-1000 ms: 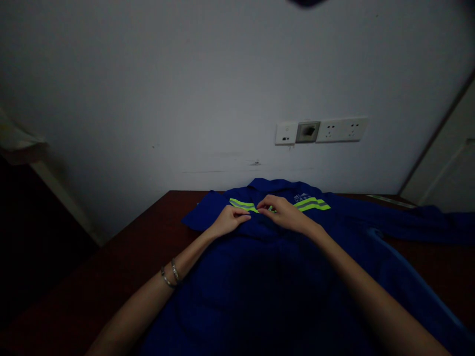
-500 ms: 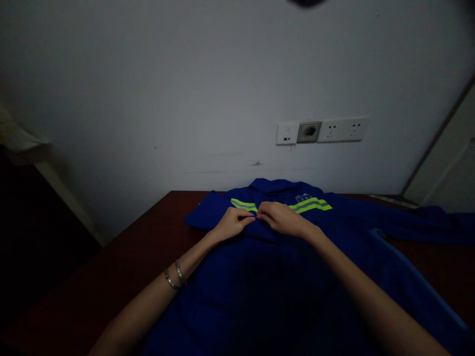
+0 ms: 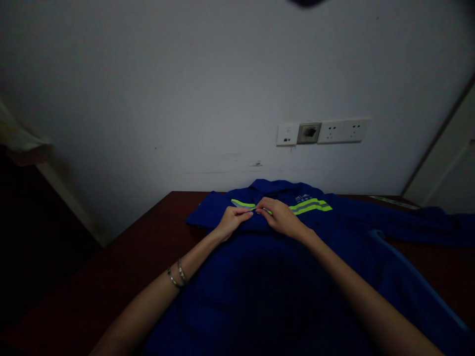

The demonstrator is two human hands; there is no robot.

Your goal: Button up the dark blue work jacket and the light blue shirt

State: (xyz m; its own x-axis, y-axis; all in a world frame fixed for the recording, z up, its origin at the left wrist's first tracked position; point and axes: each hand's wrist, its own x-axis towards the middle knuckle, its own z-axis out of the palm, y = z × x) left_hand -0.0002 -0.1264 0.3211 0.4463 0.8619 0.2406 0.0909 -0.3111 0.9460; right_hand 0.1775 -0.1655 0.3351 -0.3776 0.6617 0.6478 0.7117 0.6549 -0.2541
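A blue work jacket [image 3: 222,277] with a yellow-green and grey reflective stripe [image 3: 311,204] across its chest lies spread over the table, collar toward the wall. At the middle of the chest, my left hand [image 3: 232,220] pinches the jacket's front between thumb and fingers. Close beside it, my right hand [image 3: 278,215] also pinches the fabric, its fingertips almost meeting the left ones. Any button or fastener between the fingertips is too small to make out. One sleeve [image 3: 393,217] stretches out to the right; much of the lower jacket is in deep shadow.
The dark reddish table [image 3: 148,237] ends against a pale wall [image 3: 166,89]. Sockets and switches [image 3: 326,132] are set in the wall above the jacket. A pale cloth [image 3: 18,131] hangs at the far left, and a door-like panel [image 3: 449,168] stands at the right.
Both hands have shifted very slightly, the right one rising a little toward the stripe. The fabric between them is lifted a bit, and the pinching grip stays.
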